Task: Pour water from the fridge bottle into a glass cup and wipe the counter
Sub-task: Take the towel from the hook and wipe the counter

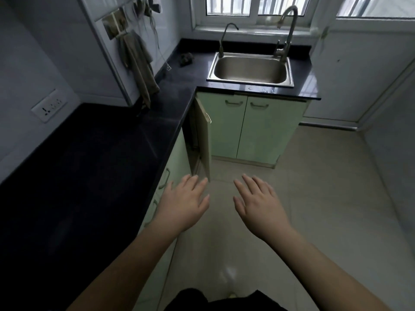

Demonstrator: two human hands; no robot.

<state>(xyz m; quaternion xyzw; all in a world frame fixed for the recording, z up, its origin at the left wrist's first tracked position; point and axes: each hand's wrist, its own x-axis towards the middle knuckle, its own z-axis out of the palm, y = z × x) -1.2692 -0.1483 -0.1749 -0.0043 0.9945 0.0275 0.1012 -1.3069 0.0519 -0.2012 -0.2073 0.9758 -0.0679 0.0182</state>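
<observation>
In the head view, the left hand [185,203] and right hand [258,206] are held out palm-down above the floor [325,198], fingers straight, nothing grasped. The dark worktop [89,153] is seen at left; no bottle or cup can be seen.

We see a steel sink [250,68] at the far end with a tall faucet [287,30] on its right and a thinner one [225,37] on its left. A towel [140,66] hangs on the left wall, above a wall socket [49,107]. One green cabinet door [203,135] stands ajar.
</observation>
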